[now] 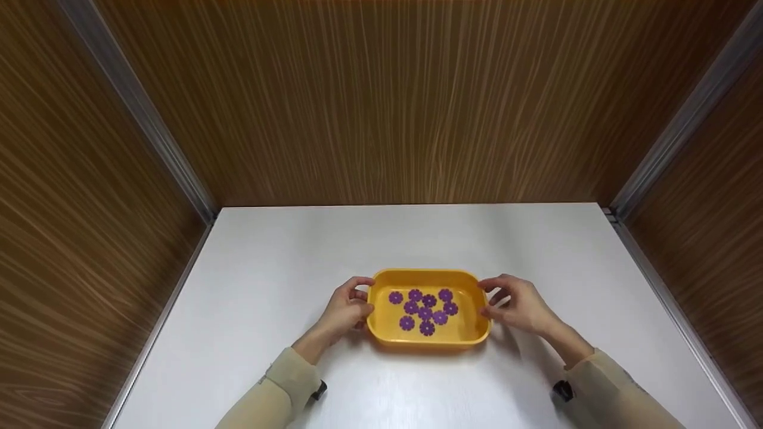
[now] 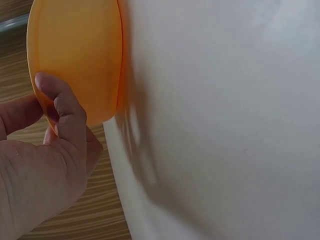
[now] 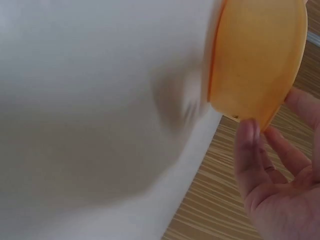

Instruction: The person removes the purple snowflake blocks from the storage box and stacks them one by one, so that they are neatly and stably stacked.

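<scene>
A shallow yellow plastic tray (image 1: 429,343) with rounded corners is between my two hands in the head view. Several purple flower-shaped pieces (image 1: 425,313) lie loosely grouped on its floor. My left hand (image 1: 347,307) pinches the tray's left end, with the thumb and fingers at the rim. At the other end, my right hand (image 1: 521,305) pinches the rim in the same manner. Both wrist views show the tray from outside: its side wall (image 2: 80,50) by the left fingers and its opposite wall (image 3: 255,55) by the right ones. Whether the tray touches the table I cannot tell.
The white table (image 1: 286,250) extends around the tray on all sides. Brown wood-grain panels stand behind it (image 1: 405,107) and at left and right, with grey metal strips (image 1: 155,125) along their corners. Black bands (image 1: 563,390) show at both sleeves.
</scene>
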Motion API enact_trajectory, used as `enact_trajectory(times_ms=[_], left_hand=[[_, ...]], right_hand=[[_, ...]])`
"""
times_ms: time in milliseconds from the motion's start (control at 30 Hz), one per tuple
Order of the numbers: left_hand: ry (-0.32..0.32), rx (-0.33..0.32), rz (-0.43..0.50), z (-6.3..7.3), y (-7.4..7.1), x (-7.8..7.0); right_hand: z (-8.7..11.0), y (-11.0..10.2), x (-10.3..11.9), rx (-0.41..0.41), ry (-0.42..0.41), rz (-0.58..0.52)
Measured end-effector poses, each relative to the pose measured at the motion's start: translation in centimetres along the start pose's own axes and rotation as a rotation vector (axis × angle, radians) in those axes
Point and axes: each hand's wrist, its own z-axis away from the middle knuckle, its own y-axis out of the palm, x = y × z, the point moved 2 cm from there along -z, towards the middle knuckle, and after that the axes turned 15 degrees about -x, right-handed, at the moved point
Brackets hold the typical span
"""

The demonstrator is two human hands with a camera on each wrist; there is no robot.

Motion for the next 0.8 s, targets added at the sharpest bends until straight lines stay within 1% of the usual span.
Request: enact_trajectory(times_ms=[133, 233, 400, 500, 633, 800], left_hand=[[0.004, 0.01, 0.003, 0.0, 0.0, -0.1], [0.003, 0.019, 0.003, 0.0, 0.0, -0.1], [-0.003, 0.01, -0.019, -0.1, -0.2, -0.3], [0.0, 0.003, -0.031, -0.1, -0.3, -0.3], [-0.002, 0.003, -0.029, -0.2, -0.2, -0.3], [-0.003, 0.01, -0.024, -0.2, -0.1, -0.2]], right_hand=[[-0.4, -0.4, 0.5, -0.036, -0.047, 0.044], [-0.8, -0.6, 0.8, -0.053, -0.081, 0.054], [-1.6, -0.6, 1.4, -0.042, -0.174, 0.05], [-2.1, -0.5, 1.9, 0.002, -0.244, 0.045], [-2.9, -0.2, 2.5, 0.087, -0.32, 0.055], [-3.7, 0.4, 3.1, 0.207, -0.372, 0.089]])
